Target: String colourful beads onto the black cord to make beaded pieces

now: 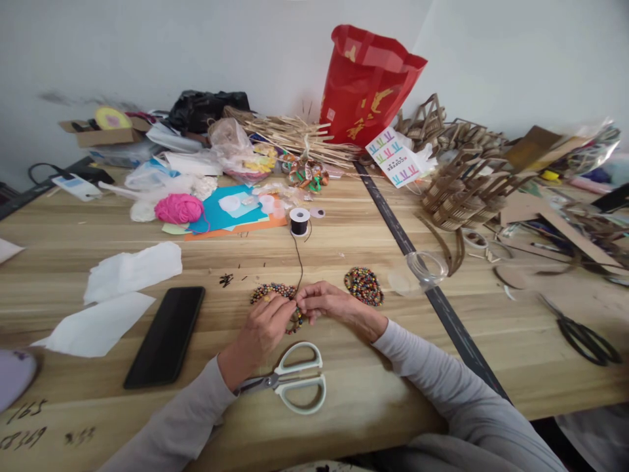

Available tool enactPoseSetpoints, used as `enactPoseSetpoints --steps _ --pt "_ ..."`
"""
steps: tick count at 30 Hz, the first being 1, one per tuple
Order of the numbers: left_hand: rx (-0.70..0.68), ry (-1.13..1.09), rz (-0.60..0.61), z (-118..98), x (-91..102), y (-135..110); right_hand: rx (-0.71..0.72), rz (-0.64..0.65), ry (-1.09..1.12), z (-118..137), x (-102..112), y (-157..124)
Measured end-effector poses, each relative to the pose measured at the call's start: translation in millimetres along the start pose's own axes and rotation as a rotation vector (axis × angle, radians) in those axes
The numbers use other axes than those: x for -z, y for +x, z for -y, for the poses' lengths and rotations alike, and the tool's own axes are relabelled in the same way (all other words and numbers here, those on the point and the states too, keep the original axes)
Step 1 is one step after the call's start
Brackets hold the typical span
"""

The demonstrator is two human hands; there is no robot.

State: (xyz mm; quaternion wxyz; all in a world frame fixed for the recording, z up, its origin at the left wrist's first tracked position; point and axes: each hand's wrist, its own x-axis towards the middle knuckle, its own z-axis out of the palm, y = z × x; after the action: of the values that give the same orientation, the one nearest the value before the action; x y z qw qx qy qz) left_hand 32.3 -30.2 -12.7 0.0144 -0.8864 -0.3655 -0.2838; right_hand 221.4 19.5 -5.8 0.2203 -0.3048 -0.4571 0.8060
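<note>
Head view shows bead work that looks partly done, and I go by the black spool [299, 224]. On the person's side of the spool and to the left is the left hand [268, 323], its fingertips pinched tight on a small bead loop [299, 320]. Just past that hand, nearer the spool, sits one bead pile [274, 288], which looks all strung. The loop is almost straight down from the spool, and black cord [299, 254] runs from the spool to it, not cut yet. The right hand [325, 301] pinches the loop too; fingers hide any knot, so I can't tell if it's tied. Down and right of the spool lies another bead pile [363, 286], maybe finished.

Now the other stuff. Far left of the spool, on the near side, is a phone [166, 337]. Pink yarn [178, 208] is left of the spool. Black snips [226, 280] lie down and left of it. White-handled scissors [280, 376] lie nearest the person, below the spool, and the left arm partly covers their blades, so it's in the way. Behind the spool, to the right, stands a red bag [363, 92]; further right are little baskets [455, 196]
</note>
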Motion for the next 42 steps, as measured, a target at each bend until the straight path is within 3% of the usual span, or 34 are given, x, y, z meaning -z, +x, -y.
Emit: enactPoseSetpoints --steps 11,24,37,42 --pt "-0.064 0.174 0.078 -6 4.2 3 0.015 -0.033 -0.116 -2 -1 1" --pt "-0.077 0.122 0.086 -3 8.9 7 0.068 -0.088 -0.302 -5 -4 2" --pt "0.251 -0.224 -0.004 5 6.4 10 0.144 -0.018 -0.469 2 3 -3" --pt "0.523 -0.634 0.151 8 6.6 13 0.161 -0.031 -0.466 1 1 -4"
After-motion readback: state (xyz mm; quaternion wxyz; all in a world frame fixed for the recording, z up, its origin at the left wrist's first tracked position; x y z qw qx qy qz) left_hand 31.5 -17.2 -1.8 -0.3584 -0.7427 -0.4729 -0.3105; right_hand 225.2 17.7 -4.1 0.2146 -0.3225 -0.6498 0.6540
